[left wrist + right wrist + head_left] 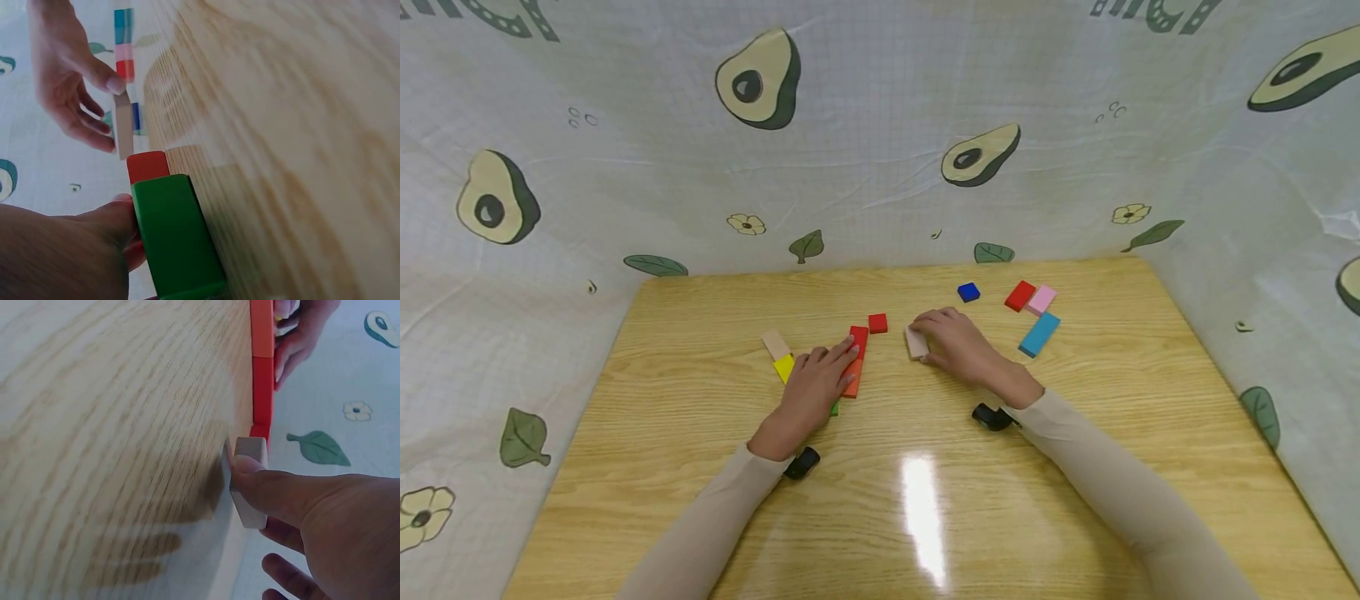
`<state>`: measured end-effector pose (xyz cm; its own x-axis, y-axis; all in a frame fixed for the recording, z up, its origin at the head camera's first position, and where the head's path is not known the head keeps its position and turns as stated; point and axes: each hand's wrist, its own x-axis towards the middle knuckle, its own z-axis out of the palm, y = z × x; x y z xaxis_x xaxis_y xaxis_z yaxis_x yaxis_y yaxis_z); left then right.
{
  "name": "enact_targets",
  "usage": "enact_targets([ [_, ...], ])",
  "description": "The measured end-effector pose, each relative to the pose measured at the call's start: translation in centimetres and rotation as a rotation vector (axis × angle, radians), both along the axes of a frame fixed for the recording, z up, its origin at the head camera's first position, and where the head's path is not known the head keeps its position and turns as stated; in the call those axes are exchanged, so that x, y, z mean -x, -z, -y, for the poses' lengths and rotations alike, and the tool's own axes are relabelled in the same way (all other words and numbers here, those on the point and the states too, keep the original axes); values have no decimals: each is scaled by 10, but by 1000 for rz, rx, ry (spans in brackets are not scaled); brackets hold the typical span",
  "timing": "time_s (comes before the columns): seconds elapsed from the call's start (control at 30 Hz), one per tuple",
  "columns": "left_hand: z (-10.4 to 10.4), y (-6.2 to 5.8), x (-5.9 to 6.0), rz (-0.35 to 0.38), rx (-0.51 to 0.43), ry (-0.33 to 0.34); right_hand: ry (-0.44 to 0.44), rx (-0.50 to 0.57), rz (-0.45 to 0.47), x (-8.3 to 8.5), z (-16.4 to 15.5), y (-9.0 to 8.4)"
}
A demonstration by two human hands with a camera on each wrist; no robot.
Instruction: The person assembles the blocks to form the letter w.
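In the head view my right hand (958, 346) pinches a pale beige wooden block (916, 343) between thumb and fingers. The right wrist view shows the thumb on one face of this beige block (251, 487), which is held close over the table. My left hand (812, 385) lies across the left group of blocks, its fingers resting on a red block (858, 333) and an orange-red block (852, 385) set end to end. Partly under that hand are a yellow block (783, 367) and a green block (175, 231). A small red square block (877, 323) sits beyond the red one.
At the back right lie a small blue block (968, 292), a red block (1020, 296), a pink block (1042, 299) and a light blue block (1040, 335). Another beige block (775, 343) touches the yellow one. An avocado-print cloth (880, 150) surrounds the wooden table (1037, 517).
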<state>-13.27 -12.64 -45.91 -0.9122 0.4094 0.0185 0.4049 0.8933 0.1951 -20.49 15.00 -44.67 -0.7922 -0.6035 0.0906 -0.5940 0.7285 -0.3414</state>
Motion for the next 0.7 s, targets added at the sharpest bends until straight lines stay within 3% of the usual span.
enact_targets([
  [0.7,0,3,2,-3,-5,-4,-71,7,-8,2,11,5],
])
